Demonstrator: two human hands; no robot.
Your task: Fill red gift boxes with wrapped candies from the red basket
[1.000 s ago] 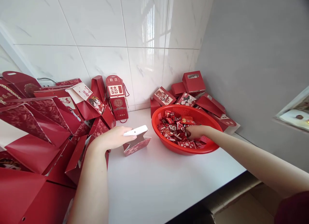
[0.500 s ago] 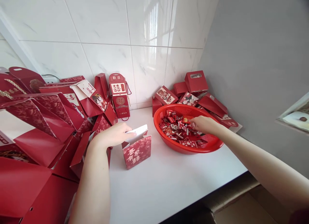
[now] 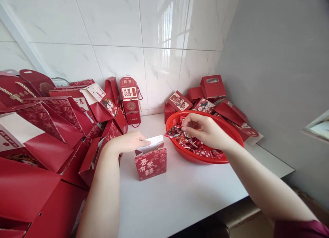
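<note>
My left hand pinches the raised white-lined back flap of a red paper gift box. The box stands upright on the table with its top open and white characters on its front. My right hand is above the near left part of a red plastic basket, fingers closed on a wrapped candy with a dark and red wrapper. That candy sticks out over the basket's left rim, toward the box. More red-wrapped candies lie in the basket, partly hidden under my right hand.
A heap of red gift boxes fills the left side. Stacked small boxes with a cord stand against the tiled wall. Further red boxes are piled behind the basket. The white table ends at a front edge; a grey wall is on the right.
My right hand has lifted from the candies and moved left, now with a wrapped candy in its fingers. My left hand stays on the box flap. The view has shifted slightly.
</note>
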